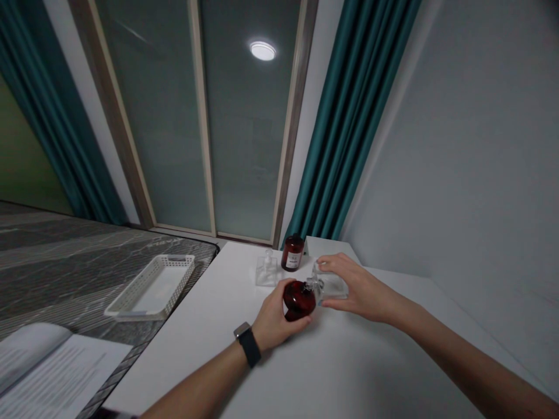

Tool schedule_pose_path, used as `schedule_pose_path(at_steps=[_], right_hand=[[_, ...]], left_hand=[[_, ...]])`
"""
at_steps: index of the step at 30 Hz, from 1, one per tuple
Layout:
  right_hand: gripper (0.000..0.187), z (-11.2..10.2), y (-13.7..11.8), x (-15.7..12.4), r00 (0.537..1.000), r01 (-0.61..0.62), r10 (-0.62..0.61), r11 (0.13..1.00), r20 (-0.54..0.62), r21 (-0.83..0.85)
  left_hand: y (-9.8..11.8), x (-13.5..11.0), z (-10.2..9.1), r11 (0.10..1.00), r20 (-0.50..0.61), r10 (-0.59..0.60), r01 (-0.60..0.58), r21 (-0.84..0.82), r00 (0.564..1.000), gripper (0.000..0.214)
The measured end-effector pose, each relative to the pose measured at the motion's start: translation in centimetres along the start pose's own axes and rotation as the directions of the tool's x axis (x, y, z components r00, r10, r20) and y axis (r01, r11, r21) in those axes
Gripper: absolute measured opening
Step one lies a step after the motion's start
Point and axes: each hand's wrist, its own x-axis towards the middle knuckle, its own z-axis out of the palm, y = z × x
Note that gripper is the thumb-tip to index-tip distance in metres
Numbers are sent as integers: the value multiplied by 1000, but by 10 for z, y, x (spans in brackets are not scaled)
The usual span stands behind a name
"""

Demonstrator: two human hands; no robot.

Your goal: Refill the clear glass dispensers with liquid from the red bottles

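Note:
My left hand [279, 317], with a dark watch on its wrist, is wrapped round a dark red-brown bottle [299, 300] above the white table. In my right hand [349, 285] is a clear bottle [332, 286], tipped sideways so that its neck meets the top of the brown bottle. Whether any liquid passes between them I cannot tell. Just behind the hands stands a second brown bottle [292, 254] with a white label and a dark cap. To its left is a clear square bottle [266, 270] with a pale top.
A white perforated basket [116, 311] sits left of the table on a grey marble-patterned surface [78, 262]. An open book [74, 372] lies nearer to me. A white box-like block [332, 245] stands by the teal curtain [338, 128], with a grey wall at right.

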Motion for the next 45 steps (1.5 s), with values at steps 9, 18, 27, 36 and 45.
schedule_pose_path(at_steps=[9,18,27,36,45], right_hand=[[48,1,-1,0,1000,-13,13,1000,-21,12],[50,1,-1,-1,1000,-8,8,1000,-22,1],[50,-1,-2,-1,1000,-8,8,1000,-14,4],[52,0,0,0,1000,14,-14,1000,-1,-13],[52,0,0,0,1000,15,-15,999,-2,-28]], left_hand=[[1,0,0,1000,0,-9,9,-5,1000,65],[0,0,0,1000,3,-3,3,-17,1000,65],[0,1,0,1000,6,-3,3,-15,1000,66],[-4,1,2,1000,1,0,0,-12,1000,67],[-2,1,1,1000,1,-3,3,-8,1000,67]])
